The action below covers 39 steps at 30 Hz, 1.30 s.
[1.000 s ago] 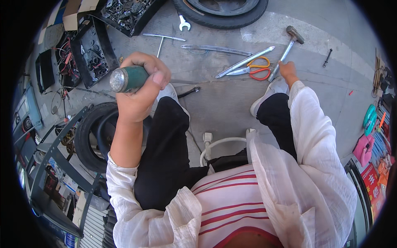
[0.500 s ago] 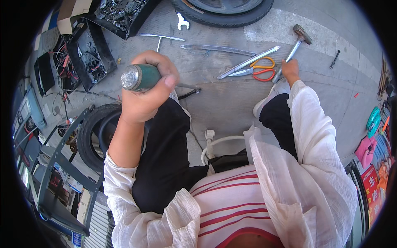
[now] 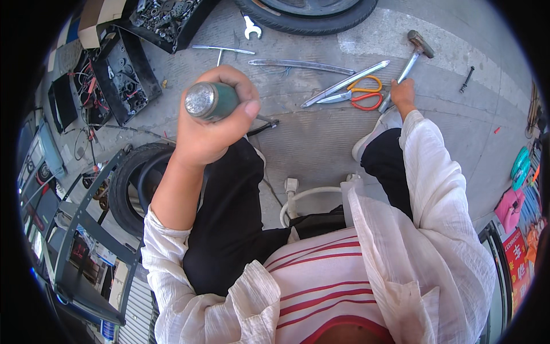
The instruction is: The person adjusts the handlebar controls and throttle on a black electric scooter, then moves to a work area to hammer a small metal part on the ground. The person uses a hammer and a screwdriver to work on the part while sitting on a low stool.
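Note:
My left hand is raised over my left knee. Its fingers wrap round a thick green tool handle whose round, worn metal cap faces up. The rest of that tool is hidden below the hand. Over by my right shoe, my right hand is closed round the handle of a hammer, its head pointing away from me. Just left of this hand lie scissors with one orange and one red handle loop. A flat metal bar lies beside their blades.
Farther off are a curved metal strip, a T-handle tool, an open-end wrench and a wheel with tyre. A bolt lies right. Parts trays, another tyre and a dark metal frame stand left.
My left hand has shifted a little to the right with the green tool handle in it. My right hand stays on the hammer, which lies almost as before.

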Each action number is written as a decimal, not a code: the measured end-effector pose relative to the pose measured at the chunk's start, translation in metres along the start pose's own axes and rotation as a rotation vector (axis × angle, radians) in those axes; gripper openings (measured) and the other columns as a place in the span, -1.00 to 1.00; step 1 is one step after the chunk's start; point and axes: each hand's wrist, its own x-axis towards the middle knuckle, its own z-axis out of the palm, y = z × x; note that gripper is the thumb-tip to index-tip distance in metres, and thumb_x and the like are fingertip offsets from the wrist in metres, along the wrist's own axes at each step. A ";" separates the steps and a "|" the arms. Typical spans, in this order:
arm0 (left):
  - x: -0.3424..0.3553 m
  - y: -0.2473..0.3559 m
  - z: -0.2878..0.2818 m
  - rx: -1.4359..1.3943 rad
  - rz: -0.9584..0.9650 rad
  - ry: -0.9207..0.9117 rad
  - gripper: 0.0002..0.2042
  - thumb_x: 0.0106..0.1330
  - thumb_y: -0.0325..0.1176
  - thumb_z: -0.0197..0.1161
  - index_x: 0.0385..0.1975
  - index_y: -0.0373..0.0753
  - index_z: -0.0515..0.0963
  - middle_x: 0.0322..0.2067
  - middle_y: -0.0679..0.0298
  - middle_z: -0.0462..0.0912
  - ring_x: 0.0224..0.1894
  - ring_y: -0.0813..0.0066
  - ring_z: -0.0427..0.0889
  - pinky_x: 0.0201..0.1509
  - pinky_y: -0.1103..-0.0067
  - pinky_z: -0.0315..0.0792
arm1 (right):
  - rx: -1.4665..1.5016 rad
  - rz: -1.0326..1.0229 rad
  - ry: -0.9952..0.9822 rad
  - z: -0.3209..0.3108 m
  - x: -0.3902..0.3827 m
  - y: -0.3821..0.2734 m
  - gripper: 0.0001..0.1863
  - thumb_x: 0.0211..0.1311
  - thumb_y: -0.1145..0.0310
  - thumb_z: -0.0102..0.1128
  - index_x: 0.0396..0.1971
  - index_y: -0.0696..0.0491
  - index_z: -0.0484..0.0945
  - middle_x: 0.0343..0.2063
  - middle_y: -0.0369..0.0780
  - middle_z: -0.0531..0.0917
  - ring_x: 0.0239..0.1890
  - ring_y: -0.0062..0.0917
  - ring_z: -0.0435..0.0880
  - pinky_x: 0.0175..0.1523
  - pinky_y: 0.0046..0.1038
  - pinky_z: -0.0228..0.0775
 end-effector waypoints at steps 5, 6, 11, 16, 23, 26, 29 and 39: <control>0.003 0.006 0.005 0.073 0.006 -0.028 -0.85 0.04 -0.52 0.33 -0.46 -0.28 0.47 -0.51 0.35 0.55 -0.44 0.66 0.48 -0.34 0.67 0.38 | 0.218 0.040 0.023 -0.008 0.005 -0.009 -0.63 0.14 0.29 0.19 -0.24 0.28 0.36 -0.27 0.07 0.58 -0.26 -0.16 0.62 -0.13 -0.25 0.49; 0.000 0.005 0.006 0.094 0.021 -0.042 -0.85 0.03 -0.52 0.33 -0.46 -0.28 0.47 -0.51 0.35 0.55 -0.44 0.65 0.49 -0.33 0.66 0.38 | 0.484 0.148 -0.080 -0.016 0.008 -0.015 -0.67 0.13 0.30 0.17 -0.27 0.25 0.38 -0.34 0.01 0.58 -0.36 -0.23 0.61 -0.22 -0.27 0.49; -0.014 0.012 0.014 0.215 0.091 -0.087 -0.84 0.06 -0.53 0.31 -0.42 -0.30 0.44 -0.50 0.28 0.53 -0.41 0.57 0.51 -0.31 0.59 0.41 | 1.409 0.324 -0.459 -0.064 0.014 -0.022 -0.76 0.25 0.17 0.12 -0.49 -0.02 0.34 -0.72 -0.37 0.28 -0.71 -0.63 0.20 -0.60 -0.51 0.13; -0.030 0.013 0.014 0.218 0.047 -0.118 -0.76 0.08 -0.45 0.40 -0.33 -0.26 0.47 -0.42 0.37 0.54 -0.34 0.64 0.48 -0.23 0.58 0.41 | 1.296 0.298 -0.380 -0.073 -0.012 -0.013 -0.49 0.24 -0.24 0.03 -0.65 -0.16 0.22 -0.81 -0.46 0.12 -0.82 -0.70 0.09 -0.74 -0.56 -0.01; -0.048 0.016 0.008 0.288 0.086 -0.181 -0.83 0.16 -0.39 0.33 -0.34 -0.25 0.49 -0.46 0.42 0.53 -0.37 0.67 0.43 -0.23 0.60 0.39 | 1.213 -0.205 -0.132 -0.162 -0.172 -0.079 -0.58 0.37 -0.05 -0.06 -0.54 -0.04 0.28 -0.79 -0.41 0.22 -0.82 -0.71 0.19 -0.74 -0.58 0.11; -0.059 0.023 0.009 0.357 0.058 -0.213 -0.83 0.17 -0.37 0.33 -0.34 -0.25 0.50 -0.45 0.41 0.54 -0.37 0.66 0.44 -0.23 0.60 0.39 | 1.244 -0.464 -0.035 -0.197 -0.220 -0.097 -0.66 0.40 0.07 -0.05 -0.48 -0.01 0.31 -0.77 -0.40 0.25 -0.83 -0.73 0.19 -0.76 -0.60 0.11; -0.072 0.020 0.010 0.387 0.056 -0.242 -0.84 0.17 -0.34 0.32 -0.37 -0.25 0.52 -0.48 0.41 0.55 -0.39 0.65 0.44 -0.23 0.58 0.40 | 1.313 -0.612 -0.195 -0.257 -0.279 -0.119 -0.75 0.40 0.17 -0.03 -0.40 0.02 0.33 -0.74 -0.38 0.29 -0.84 -0.73 0.20 -0.77 -0.61 0.12; -0.110 0.013 0.029 0.293 0.094 0.304 -0.70 0.01 -0.34 0.37 -0.26 -0.28 0.55 -0.40 0.29 0.62 -0.33 0.53 0.54 -0.20 0.52 0.44 | 0.989 -0.706 -0.551 -0.298 -0.387 -0.117 -0.79 0.37 0.27 -0.02 -0.39 0.09 0.35 -0.72 -0.35 0.36 -0.83 -0.71 0.28 -0.75 -0.62 0.14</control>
